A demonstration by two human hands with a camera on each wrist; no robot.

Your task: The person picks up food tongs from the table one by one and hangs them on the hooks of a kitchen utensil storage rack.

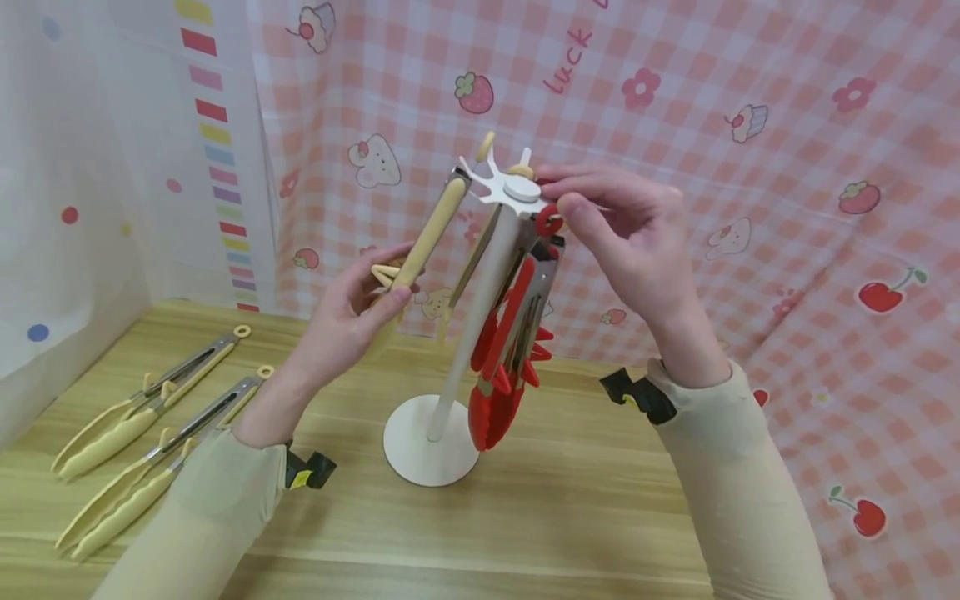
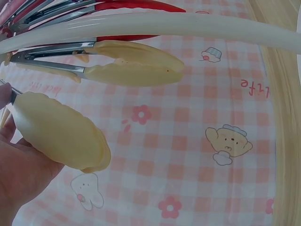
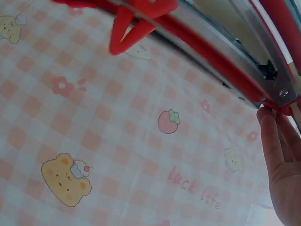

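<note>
A white hanging rack (image 1: 521, 188) has hooks radiating around its top. My left hand (image 1: 348, 308) grips a pair of yellow tongs (image 1: 435, 229), tilted, with their upper end beside the left hooks; whether they hang there I cannot tell. In the left wrist view, the held tongs' yellow head (image 2: 61, 132) points away from the palm. My right hand (image 1: 637, 233) pinches the right edge of the rack's top, its thumb beside a red ring. Red tongs (image 1: 517, 333) hang below that hand. Another pair of yellow tongs (image 2: 136, 66) hangs behind the pole.
Two pairs of yellow tongs, a farther pair (image 1: 142, 400) and a nearer pair (image 1: 157, 467), lie on the wooden table (image 1: 480, 542) at left. The rack's round white base (image 1: 431, 454) stands on the table. Patterned cloth (image 1: 420, 67) hangs behind and at right.
</note>
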